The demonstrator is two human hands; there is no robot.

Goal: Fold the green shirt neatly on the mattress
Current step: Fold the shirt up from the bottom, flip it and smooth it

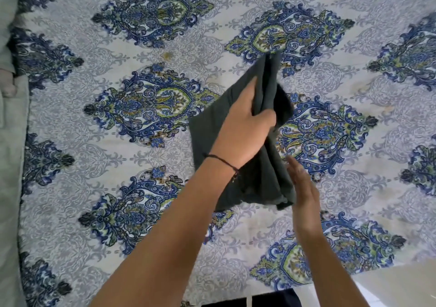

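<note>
Thin dark cord bracelet [223, 162] w/ small knot, L wrist; forearms bare.

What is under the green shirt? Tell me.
Only the patterned mattress shows around the green shirt; whatever lies directly beneath is covered by cloth, which the left hand grips.

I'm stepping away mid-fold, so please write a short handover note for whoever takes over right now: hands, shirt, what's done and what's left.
Left hand: grips the green shirt near its upper part, fingers and thumb curled round bunched cloth.
Right hand: open, fingers straight, by the shirt's lower right edge; I cannot tell whether it touches the cloth.
Shirt: over the middle of the patterned mattress, gathered into a narrow bundle.
Done: it looks partly folded.
Left: probably lay it flat, smooth the creases and make the last fold.
</note>
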